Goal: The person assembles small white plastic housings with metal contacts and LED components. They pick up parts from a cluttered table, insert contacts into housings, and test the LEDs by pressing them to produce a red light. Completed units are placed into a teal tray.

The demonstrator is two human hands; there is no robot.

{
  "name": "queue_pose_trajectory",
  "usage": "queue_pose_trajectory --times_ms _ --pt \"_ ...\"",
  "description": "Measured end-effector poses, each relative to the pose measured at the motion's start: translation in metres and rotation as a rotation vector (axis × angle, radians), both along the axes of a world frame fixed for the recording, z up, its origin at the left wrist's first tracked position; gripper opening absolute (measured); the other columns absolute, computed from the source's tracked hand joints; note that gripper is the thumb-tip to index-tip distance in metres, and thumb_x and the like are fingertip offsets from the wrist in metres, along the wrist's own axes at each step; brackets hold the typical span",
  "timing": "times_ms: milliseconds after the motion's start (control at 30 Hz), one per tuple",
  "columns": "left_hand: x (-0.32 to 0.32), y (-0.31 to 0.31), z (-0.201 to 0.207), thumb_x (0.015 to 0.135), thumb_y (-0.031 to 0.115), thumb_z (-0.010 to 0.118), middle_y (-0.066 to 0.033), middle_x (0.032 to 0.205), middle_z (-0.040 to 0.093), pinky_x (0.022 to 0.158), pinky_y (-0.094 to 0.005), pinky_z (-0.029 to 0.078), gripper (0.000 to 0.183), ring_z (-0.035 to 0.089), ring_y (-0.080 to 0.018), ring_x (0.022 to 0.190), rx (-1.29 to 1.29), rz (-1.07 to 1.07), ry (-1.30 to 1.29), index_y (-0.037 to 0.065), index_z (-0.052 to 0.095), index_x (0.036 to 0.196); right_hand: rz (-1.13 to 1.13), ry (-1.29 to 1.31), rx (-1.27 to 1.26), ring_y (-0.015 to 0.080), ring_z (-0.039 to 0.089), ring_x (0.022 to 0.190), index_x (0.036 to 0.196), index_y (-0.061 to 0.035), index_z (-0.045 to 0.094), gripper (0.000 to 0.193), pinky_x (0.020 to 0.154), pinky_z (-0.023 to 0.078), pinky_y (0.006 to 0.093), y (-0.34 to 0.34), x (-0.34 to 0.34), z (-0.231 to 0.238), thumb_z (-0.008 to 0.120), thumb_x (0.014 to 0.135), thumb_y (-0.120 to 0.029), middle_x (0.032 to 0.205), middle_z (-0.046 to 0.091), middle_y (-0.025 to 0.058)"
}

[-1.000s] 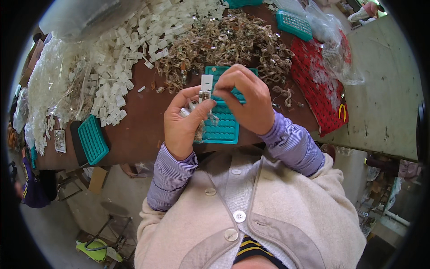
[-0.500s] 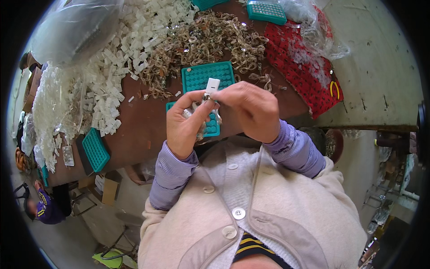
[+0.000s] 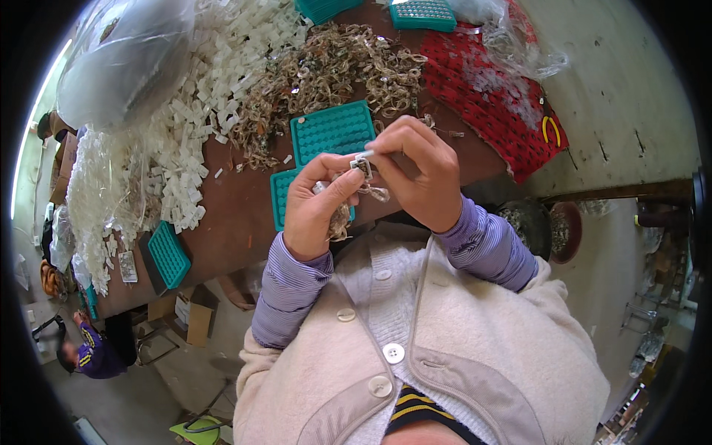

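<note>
Above the near edge of the table both my hands work close together. My left hand (image 3: 310,211) is closed, with thumb and forefinger gripping a small white plastic casing (image 3: 362,165) that shows dark metal parts inside. Coiled clear cables (image 3: 339,222) are bunched in its palm and hang below. My right hand (image 3: 424,174) is closed in a pinch at the top of the casing, on a small white plastic piece (image 3: 364,153) mostly covered by the fingertips. A short loop of clear cable (image 3: 378,193) hangs beneath the right fingers.
Two teal trays (image 3: 315,133) with rows of hollows lie just beyond my hands. A heap of coiled cables (image 3: 326,67) and a pile of white casings (image 3: 222,52) spread behind. Yellow-handled pliers (image 3: 551,130) rest on red cloth (image 3: 482,96). Another teal tray (image 3: 169,254) is at left.
The white casing has tilted, from standing upright to showing its inner metal parts. My right hand has turned, its fingertips now at the casing's top. The view has shifted slightly.
</note>
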State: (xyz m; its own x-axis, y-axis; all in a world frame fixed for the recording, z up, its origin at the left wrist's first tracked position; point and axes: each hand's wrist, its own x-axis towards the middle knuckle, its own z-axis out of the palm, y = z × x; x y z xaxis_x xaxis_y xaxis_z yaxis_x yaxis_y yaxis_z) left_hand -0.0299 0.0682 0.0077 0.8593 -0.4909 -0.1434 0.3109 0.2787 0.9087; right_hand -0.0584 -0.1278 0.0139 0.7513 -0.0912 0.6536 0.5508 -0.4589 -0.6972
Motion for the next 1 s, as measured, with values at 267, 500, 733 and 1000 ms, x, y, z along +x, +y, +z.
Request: queue_pose_trajectory --times_ms 267,500,733,1000 --pt "-0.004 -0.063 -0.005 0.104 0.016 0.075 -0.0027 0.096 0.072 0.069 -0.0221 0.054 0.014 0.066 -0.0071 0.078 -0.024 -0.106 0.081 0.005 0.069 0.11 -0.042 -0.21 -0.17 0.0289 0.07 0.088 0.103 -0.004 0.068 0.034 0.072 0.058 0.0373 -0.052 -0.022 -0.013 0.087 0.076 0.003 0.099 0.071 0.0122" --pt "0.015 -0.103 -0.01 0.106 0.017 0.074 -0.0031 0.098 0.075 0.064 -0.0209 0.055 0.012 0.067 -0.0062 0.077 -0.056 -0.299 0.318 0.008 0.069 0.112 -0.214 -0.094 -0.197 0.0329 0.071 0.088 0.099 -0.0013 0.069 0.027 0.074 0.059 0.0415 -0.086 -0.037 -0.018 0.084 0.076 0.0 0.097 0.071 0.0137" --pt "0.036 -0.095 -0.022 0.108 0.015 0.068 -0.0143 0.116 0.076 0.051 -0.0182 0.048 0.008 0.061 -0.0038 0.075 -0.122 -0.138 0.288 0.013 0.064 0.114 -0.59 0.254 -0.315 0.0321 0.068 0.089 0.1 -0.0058 0.079 0.014 0.079 0.055 0.0441 -0.19 0.017 -0.041 0.082 0.088 -0.012 0.092 0.068 0.0082" --pt "0.028 -0.088 -0.014 0.105 0.014 0.072 -0.0098 0.119 0.078 0.055 -0.019 0.048 0.03 0.062 -0.0032 0.076 -0.033 -0.126 0.219 0.006 0.067 0.134 -0.628 0.144 -0.345 0.0308 0.066 0.081 0.091 -0.0059 0.07 0.006 0.076 0.053 0.0435 -0.213 0.021 -0.061 0.076 0.09 -0.007 0.086 0.066 0.0075"
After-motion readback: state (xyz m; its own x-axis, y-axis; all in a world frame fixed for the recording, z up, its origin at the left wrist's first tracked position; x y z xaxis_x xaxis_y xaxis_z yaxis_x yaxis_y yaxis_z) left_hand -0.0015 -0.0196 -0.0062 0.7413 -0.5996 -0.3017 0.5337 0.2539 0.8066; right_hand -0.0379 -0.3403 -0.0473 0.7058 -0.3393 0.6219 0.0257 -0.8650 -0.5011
